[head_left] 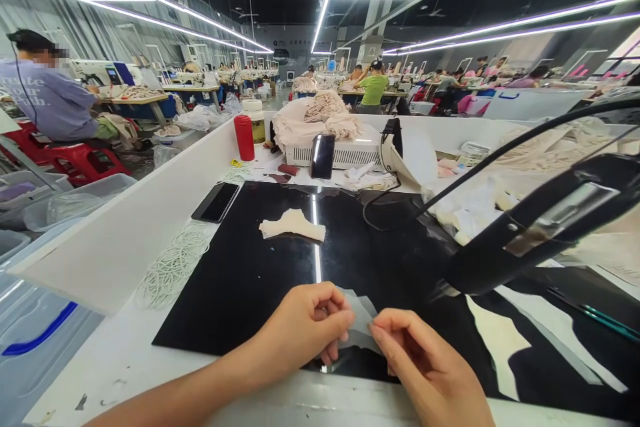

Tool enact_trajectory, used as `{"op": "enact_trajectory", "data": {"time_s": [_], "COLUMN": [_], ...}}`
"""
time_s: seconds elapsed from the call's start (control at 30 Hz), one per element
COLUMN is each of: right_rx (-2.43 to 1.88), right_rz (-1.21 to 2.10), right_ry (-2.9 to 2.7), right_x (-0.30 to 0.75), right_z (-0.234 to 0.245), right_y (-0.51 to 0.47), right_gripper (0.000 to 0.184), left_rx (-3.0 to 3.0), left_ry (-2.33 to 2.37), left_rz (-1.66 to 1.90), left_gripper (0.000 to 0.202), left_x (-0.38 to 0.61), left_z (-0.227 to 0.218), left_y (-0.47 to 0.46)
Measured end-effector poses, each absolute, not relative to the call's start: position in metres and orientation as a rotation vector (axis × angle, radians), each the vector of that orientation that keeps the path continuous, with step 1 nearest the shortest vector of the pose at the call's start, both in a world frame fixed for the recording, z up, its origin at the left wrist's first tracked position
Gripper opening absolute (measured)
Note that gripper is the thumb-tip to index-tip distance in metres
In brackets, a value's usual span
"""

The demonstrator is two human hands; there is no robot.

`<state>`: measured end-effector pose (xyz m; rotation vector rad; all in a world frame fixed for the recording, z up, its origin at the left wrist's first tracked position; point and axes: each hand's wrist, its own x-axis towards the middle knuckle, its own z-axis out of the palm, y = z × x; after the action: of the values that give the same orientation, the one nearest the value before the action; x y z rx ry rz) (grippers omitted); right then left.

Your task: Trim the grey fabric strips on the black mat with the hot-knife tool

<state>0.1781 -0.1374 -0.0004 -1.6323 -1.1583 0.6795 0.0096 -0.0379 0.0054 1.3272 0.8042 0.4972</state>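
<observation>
My left hand (pixel 305 330) and my right hand (pixel 425 367) meet near the front edge of a glossy black mat (pixel 250 280). Both pinch a small thin pale translucent piece (pixel 361 320) between thumb and fingers, the left at its left edge and the right at its lower right. A cream fabric piece (pixel 293 225) lies flat on the mat farther back, apart from both hands.
A black lamp head (pixel 545 223) on a bent arm hangs over the right side. White elastic loops (pixel 173 263) lie left of the mat, beside a phone (pixel 216 202). A red bottle (pixel 245 137), a white basket of fabric (pixel 340 153) and a second phone (pixel 323 156) stand behind. People sew at tables around.
</observation>
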Motion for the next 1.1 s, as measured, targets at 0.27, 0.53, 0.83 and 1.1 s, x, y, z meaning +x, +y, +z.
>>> {"op": "enact_trajectory", "data": {"time_s": [0.27,0.53,0.83,1.1], "right_rx": [-1.608,-1.617,-1.632,-1.596], "right_rz": [0.399,-0.028,-0.133,-0.163], "right_ry": [-1.456,-1.897,-2.023,-1.990], "right_x": [0.189,0.202,0.201,0.198], "right_z": [-0.016,-0.036,-0.043,-0.038], "right_y": [-0.120,-0.116,-0.114,-0.114], "right_gripper": [0.024,0.030,0.027,0.032], "left_rx": [1.825,2.630,2.805,2.768], "left_ry": [1.004,0.985,0.944,0.953], "left_rz": [0.554,0.546,0.544,0.540], "left_gripper": [0.011,0.015,0.013,0.014], "left_x": [0.005,0.004,0.001,0.000], "left_z": [0.006,-0.001,-0.007,-0.006], "left_y": [-0.030,-0.028,-0.028,-0.031]}}
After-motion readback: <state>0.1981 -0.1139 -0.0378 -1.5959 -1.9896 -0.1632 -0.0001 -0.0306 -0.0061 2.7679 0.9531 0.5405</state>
